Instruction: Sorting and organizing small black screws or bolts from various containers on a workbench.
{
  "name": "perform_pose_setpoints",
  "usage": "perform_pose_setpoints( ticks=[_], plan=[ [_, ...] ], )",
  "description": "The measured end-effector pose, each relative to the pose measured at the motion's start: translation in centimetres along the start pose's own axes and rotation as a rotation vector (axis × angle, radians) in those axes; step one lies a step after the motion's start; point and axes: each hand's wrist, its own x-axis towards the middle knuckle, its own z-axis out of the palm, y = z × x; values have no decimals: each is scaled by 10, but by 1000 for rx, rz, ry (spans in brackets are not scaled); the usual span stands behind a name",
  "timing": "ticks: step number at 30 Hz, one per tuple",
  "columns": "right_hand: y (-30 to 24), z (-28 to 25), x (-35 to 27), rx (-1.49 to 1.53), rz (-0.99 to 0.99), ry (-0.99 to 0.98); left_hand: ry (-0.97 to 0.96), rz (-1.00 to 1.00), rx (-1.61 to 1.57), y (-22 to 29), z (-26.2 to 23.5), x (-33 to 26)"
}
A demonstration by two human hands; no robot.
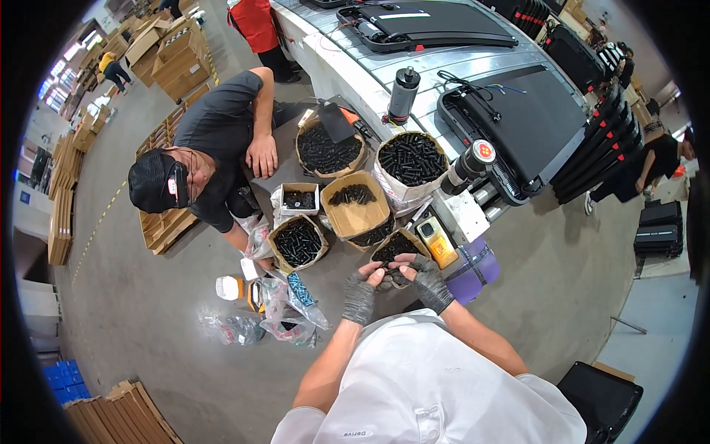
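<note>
My left hand (362,293) and my right hand (427,281), in grey fingerless gloves, come together over a small open box of black parts (398,246). Thumbs and fingertips of both are pinched close to each other. Whatever sits between them is too small and dark to make out. Just beyond stands a square cardboard box (353,214) with black screws in it. A box of black bolts (298,243) lies to its left. Farther off are a large bag of black bolts (411,159) and another box of black bolts (329,148). A small white box (299,198) holds black nuts or similar pieces.
A co-worker in black (214,140) leans in at the left. A phone in a yellow case (438,243) and a purple stool (473,272) are at my right. Plastic bags (285,314) lie left. Treadmill-like black units (529,122) rest on the metal roller line.
</note>
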Motion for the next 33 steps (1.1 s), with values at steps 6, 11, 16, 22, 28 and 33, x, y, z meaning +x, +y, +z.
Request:
perform_pose_setpoints(
  ticks=[6,11,16,22,28,33],
  plan=[
    [6,16,-7,-119,-148,105,46,37,32,1,4,-1],
    [16,24,-9,-113,-233,156,49,-83,-181,-9,2,0],
    [13,32,-14,-544,-373,193,86,-120,-268,-11,3,-1],
    [12,27,-13,-417,-339,199,46,-150,-349,-8,5,-3],
    [19,25,-11,-462,-424,179,-14,-200,-364,-16,-6,0],
    [15,16,-14,-805,-396,87,-6,-225,-214,-20,-8,-3]
  ],
)
